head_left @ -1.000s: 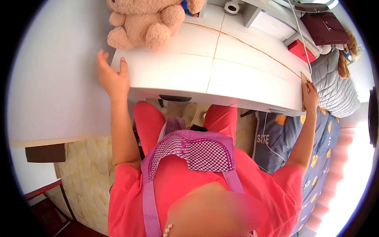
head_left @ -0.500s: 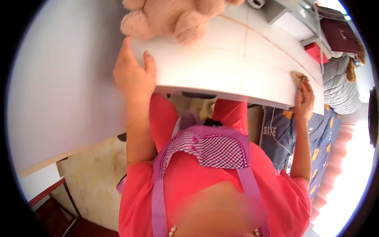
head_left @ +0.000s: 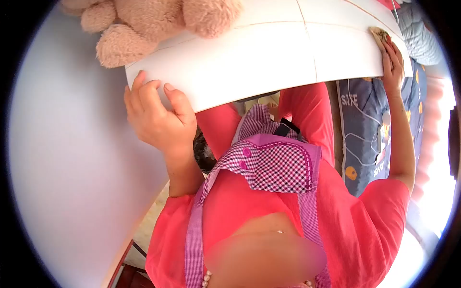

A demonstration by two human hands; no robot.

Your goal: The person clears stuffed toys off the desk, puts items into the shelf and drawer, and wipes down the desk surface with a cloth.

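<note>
My left hand (head_left: pixel 161 113) is at the front left corner of the white table (head_left: pixel 269 53), its fingers apart and loosely curled with nothing in them. Above it on the tabletop lies a fluffy pinkish-brown teddy bear (head_left: pixel 149 21), partly cut off by the frame's top edge. Far over at the table's right end, my right hand (head_left: pixel 394 65) grips a small folded cloth (head_left: pixel 379 34), beige with a dark pattern. The cloth rests against the tabletop, and the fingers cover part of it.
A grey wall or panel (head_left: pixel 81 129) rises along the left side. To the right of the table is a bed with a dark printed cover (head_left: pixel 360 125), a white cable (head_left: pixel 355 156) and a grey quilted bundle (head_left: pixel 420 38). My legs (head_left: pixel 307 105) are beneath the table's front edge.
The view has shifted, so the bear sits further left. My left hand has lifted and curled its fingers by the corner. My right hand stays with the cloth at the right end.
</note>
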